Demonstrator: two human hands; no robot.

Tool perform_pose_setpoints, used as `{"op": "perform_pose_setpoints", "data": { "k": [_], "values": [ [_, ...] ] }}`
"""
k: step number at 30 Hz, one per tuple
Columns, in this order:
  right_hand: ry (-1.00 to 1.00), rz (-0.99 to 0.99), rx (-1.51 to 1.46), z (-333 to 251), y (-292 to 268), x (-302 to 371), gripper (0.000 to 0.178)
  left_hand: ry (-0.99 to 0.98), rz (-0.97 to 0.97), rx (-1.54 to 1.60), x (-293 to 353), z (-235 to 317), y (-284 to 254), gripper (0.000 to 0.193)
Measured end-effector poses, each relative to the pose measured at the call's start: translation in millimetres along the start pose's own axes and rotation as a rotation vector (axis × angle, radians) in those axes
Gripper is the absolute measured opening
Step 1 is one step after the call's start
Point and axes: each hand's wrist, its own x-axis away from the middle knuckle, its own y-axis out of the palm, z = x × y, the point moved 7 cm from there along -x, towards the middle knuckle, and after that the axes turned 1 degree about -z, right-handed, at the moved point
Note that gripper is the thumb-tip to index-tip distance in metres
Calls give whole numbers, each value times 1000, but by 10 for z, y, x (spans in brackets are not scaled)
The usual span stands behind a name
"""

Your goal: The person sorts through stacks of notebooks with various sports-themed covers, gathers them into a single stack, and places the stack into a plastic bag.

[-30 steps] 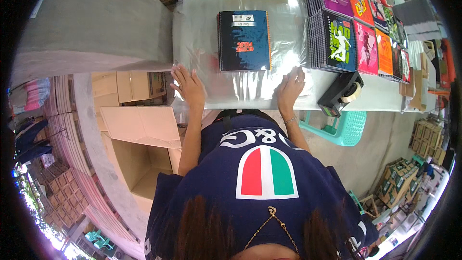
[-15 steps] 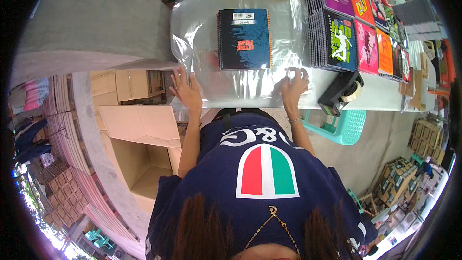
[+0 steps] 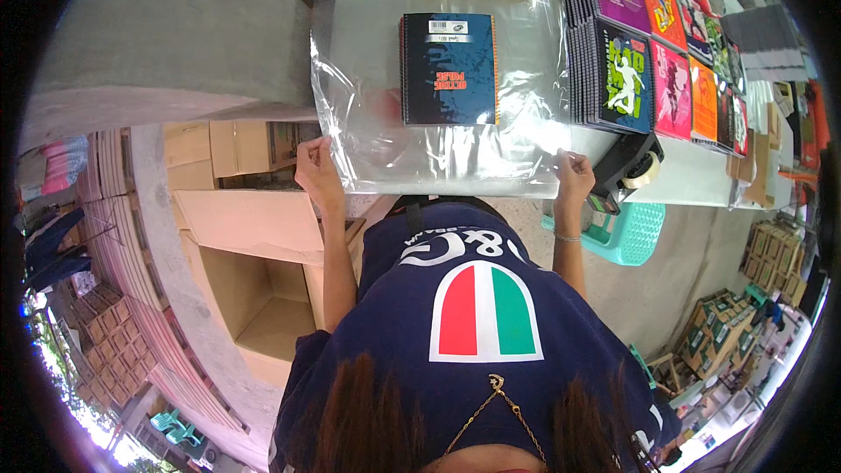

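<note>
A clear plastic sheet (image 3: 368, 153) lies spread on the table before me, creased and shiny along its near side. On its middle rests a dark blue spiral notebook (image 3: 451, 92), with orange coils along the right edge; another cover seems to lie beneath it. My left hand (image 3: 321, 177) is closed in a pinch at the sheet's near left edge. At the near right corner, my right hand (image 3: 575, 180) pinches the sheet between thumb and fingers. Both hands are apart from the notebook.
Stacks of colourful spiral notebooks (image 3: 624, 79) stand at the right. Close to my right hand is a black tape dispenser (image 3: 624, 171). A teal stool (image 3: 635, 235) stands below the table edge, an open cardboard box (image 3: 272, 298) at my left. A grey pillar (image 3: 175, 44) rises far left.
Both hands have moved outward and gone from spread fingers to pinching the sheet's near edges. The sheet's near part is drawn wider. The notebook has barely shifted.
</note>
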Motion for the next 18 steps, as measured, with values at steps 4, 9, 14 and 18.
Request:
{"op": "perform_pose_setpoints", "data": {
  "k": [4, 9, 14, 18],
  "values": [
    [-407, 73, 372, -231, 68, 61, 15, 122, 21, -110, 31, 136, 17, 8],
    [-125, 73, 260, -271, 126, 109, 18, 248, 50, -215, 74, 400, -18, 14],
    [-624, 137, 688, -533, 163, 138, 12, 246, -4, -150, 52, 382, -37, 21],
    [-345, 86, 624, -590, 187, 99, 9, 313, 48, -415, 73, 375, -38, 28]
  ]
}}
